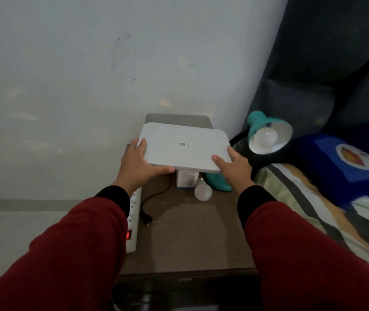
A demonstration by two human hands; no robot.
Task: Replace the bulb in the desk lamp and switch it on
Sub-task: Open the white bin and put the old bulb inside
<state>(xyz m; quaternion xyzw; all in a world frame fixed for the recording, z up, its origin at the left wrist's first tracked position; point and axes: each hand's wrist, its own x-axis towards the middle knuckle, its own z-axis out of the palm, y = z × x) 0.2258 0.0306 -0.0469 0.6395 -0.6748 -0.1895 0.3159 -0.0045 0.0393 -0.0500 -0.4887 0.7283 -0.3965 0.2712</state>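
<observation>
Both of my hands hold a flat white slab [179, 145] with a small printed label above the brown table [190, 232]. My left hand [137, 163] grips its near left corner and my right hand [233, 168] its near right corner. A teal desk lamp tilts its shade [268, 133] toward me at the right, with a white bulb [265, 136] fitted inside, unlit. Its teal base [218, 184] pokes out under the slab. A loose white bulb [203, 191] lies on the table beside a small white box [187, 179], partly hidden by the slab.
A white power strip [134, 218] with a lit red switch lies along the table's left edge. A black cord with an unplugged plug [148, 219] trails on the table. A bed with a striped sheet [313, 209] and blue pillow [347, 162] is at the right. A white wall stands behind.
</observation>
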